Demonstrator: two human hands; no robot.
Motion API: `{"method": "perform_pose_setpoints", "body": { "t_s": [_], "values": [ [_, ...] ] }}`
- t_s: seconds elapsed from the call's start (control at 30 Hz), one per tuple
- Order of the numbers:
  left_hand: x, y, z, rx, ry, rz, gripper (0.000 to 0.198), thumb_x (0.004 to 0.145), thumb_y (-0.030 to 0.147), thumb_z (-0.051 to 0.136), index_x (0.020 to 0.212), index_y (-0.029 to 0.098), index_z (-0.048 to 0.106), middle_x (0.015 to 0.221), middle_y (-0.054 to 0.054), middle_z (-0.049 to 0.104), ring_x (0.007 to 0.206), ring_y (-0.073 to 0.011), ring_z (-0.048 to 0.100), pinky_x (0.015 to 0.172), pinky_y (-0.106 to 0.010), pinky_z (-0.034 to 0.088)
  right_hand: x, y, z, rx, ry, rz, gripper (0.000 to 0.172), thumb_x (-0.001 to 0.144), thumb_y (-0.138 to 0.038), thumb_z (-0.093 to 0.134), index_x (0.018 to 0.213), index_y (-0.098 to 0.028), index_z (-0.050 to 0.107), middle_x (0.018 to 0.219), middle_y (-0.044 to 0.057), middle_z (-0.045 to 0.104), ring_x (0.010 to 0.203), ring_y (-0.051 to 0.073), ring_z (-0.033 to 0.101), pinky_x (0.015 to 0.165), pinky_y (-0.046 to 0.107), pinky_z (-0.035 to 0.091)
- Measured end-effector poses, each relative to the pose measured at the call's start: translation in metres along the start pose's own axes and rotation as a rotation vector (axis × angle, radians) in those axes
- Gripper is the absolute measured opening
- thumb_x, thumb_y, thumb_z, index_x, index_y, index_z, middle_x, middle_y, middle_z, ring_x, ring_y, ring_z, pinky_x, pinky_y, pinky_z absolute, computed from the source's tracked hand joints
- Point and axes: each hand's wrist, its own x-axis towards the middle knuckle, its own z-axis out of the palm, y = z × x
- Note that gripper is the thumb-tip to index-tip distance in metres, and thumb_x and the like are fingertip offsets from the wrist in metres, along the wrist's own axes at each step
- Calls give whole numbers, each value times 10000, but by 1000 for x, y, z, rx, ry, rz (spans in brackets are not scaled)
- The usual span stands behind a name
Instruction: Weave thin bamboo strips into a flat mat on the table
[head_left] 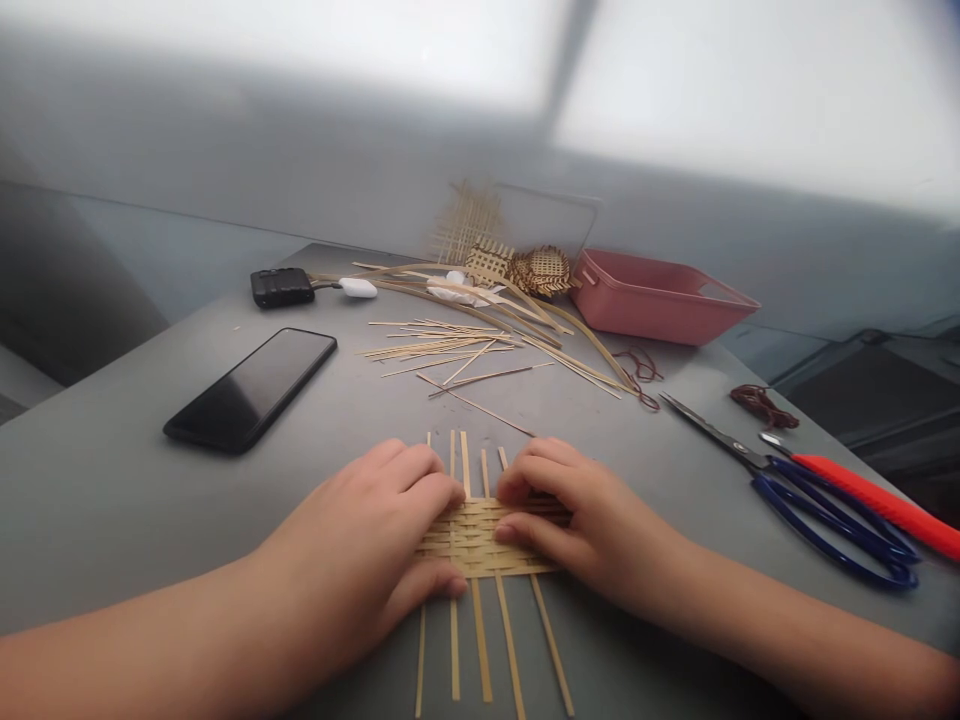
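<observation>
In the head view, the woven panel (474, 537) lies at the lower centre of the frame on the grey table (360, 400), its long strips (480, 640) running out at top and bottom. The left hand (367, 530) grips its left part, fingers at the upper edge and thumb by the lower. The right hand (592, 510) grasps the right part, thumb and curled fingers on the weave. The step in hand looks like snugging the crosswise rows together; the next move seems to call for even pressure along the upper edge, with the panel held flat. Loose thin strips (442, 345) lie at upper centre, scissors (759, 462) at right.
</observation>
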Motion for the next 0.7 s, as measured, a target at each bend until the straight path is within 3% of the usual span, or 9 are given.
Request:
{"method": "perform_pose_setpoints", "body": {
  "t_s": [0.3, 0.43, 0.57, 0.7],
  "values": [
    [0, 0, 2, 19, 1, 2, 244, 869, 330, 699, 1067, 201, 637, 1064, -67, 592, 996, -297, 547, 861, -444, 466, -1, -3, 0, -6, 18, -20, 67, 864, -219, 689, 868, -201, 625, 888, 27, 616, 896, 194, 567, 780, 305, 457],
    [-3, 2, -3, -26, -15, -4, 220, 866, 321, 708, 1029, 204, 620, 1077, -68, 582, 1010, -291, 546, 849, -419, 469, 7, -2, -13, -47, 124, -102, 55, 894, -244, 634, 933, -206, 641, 905, 31, 650, 881, 187, 586, 782, 310, 466],
    [-4, 2, -9, -92, -24, -10, 236, 853, 313, 721, 1032, 203, 615, 1083, -66, 578, 1037, -286, 541, 876, -408, 465, 43, 0, -43, -181, 262, -109, 83, 899, -257, 616, 879, -189, 660, 865, 32, 696, 806, 169, 617, 714, 281, 466],
    [-4, -2, -10, -146, -27, 18, 322, 847, 322, 722, 1123, 208, 602, 1117, -63, 578, 1052, -278, 545, 917, -414, 456, 102, 9, -66, -313, 229, -54, 90, 879, -216, 625, 899, -184, 707, 868, 37, 727, 776, 169, 633, 685, 277, 458]
  ]
}}
